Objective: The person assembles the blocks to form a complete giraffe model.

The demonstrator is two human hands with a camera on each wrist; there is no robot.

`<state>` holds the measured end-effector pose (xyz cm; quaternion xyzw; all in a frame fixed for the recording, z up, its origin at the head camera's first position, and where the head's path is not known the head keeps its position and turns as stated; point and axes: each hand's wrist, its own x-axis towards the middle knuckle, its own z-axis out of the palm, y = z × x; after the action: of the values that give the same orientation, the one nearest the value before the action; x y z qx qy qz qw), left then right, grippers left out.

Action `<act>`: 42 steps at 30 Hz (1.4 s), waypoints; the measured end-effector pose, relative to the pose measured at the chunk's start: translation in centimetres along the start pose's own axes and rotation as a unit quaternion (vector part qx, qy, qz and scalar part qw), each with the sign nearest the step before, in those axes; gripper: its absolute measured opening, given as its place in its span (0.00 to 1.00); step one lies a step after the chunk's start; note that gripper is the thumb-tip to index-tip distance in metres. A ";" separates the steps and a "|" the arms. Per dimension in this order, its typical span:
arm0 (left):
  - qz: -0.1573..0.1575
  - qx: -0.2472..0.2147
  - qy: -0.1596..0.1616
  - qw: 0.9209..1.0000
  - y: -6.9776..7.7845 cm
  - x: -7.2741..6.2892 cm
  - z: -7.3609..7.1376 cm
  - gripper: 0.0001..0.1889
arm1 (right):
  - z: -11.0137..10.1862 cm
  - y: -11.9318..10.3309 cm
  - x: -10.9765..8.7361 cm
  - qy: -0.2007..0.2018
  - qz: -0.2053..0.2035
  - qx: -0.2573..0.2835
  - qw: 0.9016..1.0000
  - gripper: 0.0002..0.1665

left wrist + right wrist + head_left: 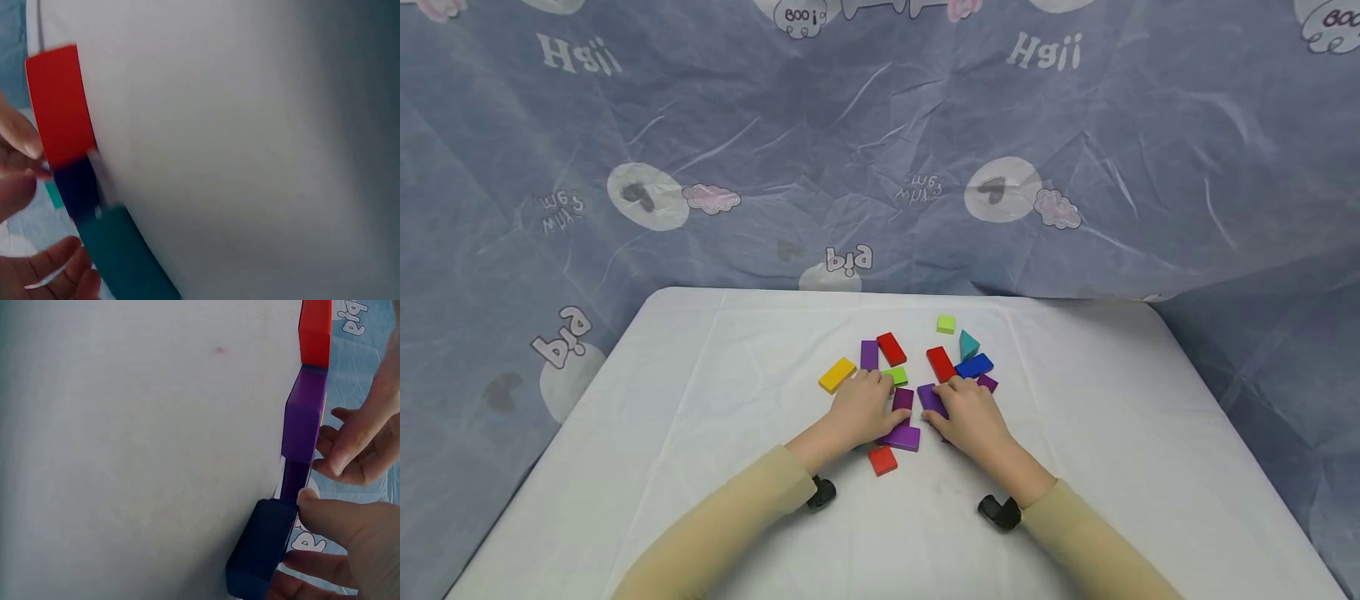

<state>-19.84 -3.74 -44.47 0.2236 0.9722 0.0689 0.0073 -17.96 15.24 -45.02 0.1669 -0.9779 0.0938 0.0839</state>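
My left hand (867, 407) spreads over several flat blocks, thumb and fingers apart. Its thumb is at a dark purple block (903, 398), beside a purple block (904, 438); its fingertips are near a green block (897, 376). In the left wrist view a gap shows between that thumb and the fingers, close to a teal block (128, 253). My right hand (976, 417) pinches a violet block (930, 398) between thumb and fingers. A dark blue-looking block (262, 547) lies against that hand in the right wrist view. Part of the pile is hidden under both hands.
Around the hands lie a yellow block (837, 375), red blocks (892, 348) and a blue block (974, 366). A teal triangular block (968, 344) and a small green block (946, 324) are farther back. White cloth covers the table (760, 350); a patterned curtain (865, 125) hangs behind.
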 end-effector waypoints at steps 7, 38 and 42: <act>-0.068 -0.028 -0.024 0.997 1.7 0.4 0.6 0.29 | 0.2 -0.5 0.0 0.000 0.029 0.029 0.999 0.27; 0.066 -0.140 0.012 0.988 -1.0 -4.5 0.6 0.16 | 0.4 -1.3 1.1 -0.078 -0.031 0.166 0.983 0.17; 0.049 -0.176 0.024 0.983 -1.1 -4.4 0.9 0.19 | 0.6 -1.6 1.0 -0.089 -0.055 0.178 0.978 0.15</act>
<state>-16.28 -6.51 -45.54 0.2640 0.9328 0.2445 0.0198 -18.42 13.34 -45.19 0.2402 -0.9384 0.2465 -0.0296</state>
